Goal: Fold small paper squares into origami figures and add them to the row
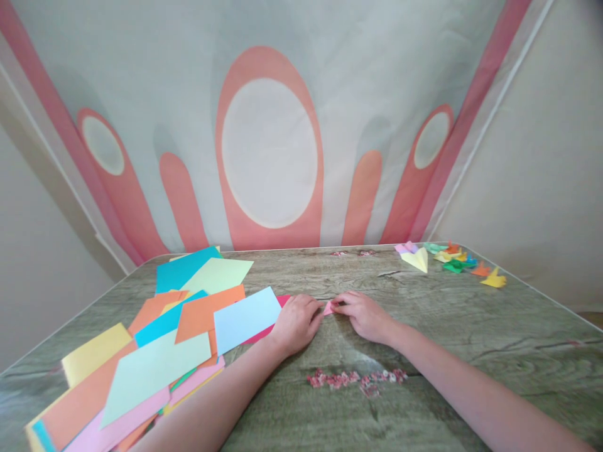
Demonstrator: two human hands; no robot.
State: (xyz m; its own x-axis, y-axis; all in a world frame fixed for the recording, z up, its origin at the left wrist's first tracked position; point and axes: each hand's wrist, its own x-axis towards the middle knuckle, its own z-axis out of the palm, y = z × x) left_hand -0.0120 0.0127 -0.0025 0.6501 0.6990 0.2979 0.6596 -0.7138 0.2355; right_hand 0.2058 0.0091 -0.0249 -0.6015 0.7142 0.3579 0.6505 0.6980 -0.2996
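Note:
A small piece of folded pink paper [328, 308] is between my two hands, just above or on the wood-grain table. My right hand [365, 316] pinches its right side between thumb and fingertips. From the left, my left hand [298, 321] meets the paper with curled fingers, its fingertips at the paper's left edge. Part of the folded paper is hidden by the fingers. Beside my left wrist lies a light blue sheet [247, 319], with a red sheet [284, 301] partly under it.
Loose coloured sheets [155, 364] overlap in a heap on the left. At the far right sit a pale yellow paper plane [417, 260] and several small folded paper figures [456, 266]. A pink flower pattern [355, 378] marks the wood-grain table [282, 408]. Behind stands a printed backdrop [268, 150].

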